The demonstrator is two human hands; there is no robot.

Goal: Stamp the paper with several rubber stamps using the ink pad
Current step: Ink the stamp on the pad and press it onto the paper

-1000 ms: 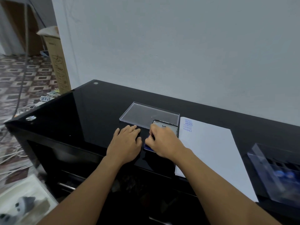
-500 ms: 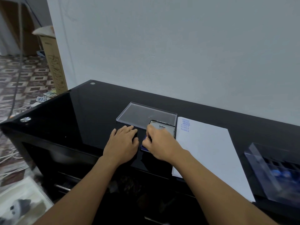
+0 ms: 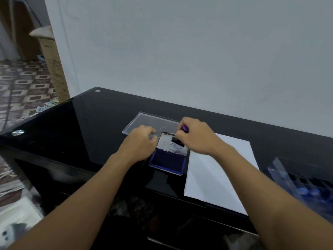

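2 hands: right hand (image 3: 196,139) grip clamped on stamp (image 3: 185,128) above ink pad (image 3: 167,161); left hand (image 3: 138,143) beside it, grip unclear.

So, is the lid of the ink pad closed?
No, the ink pad lies open, with its lid folded back and the blue ink surface showing.

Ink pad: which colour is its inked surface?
The ink pad is dark blue-violet; the head view, the only one, shows it.
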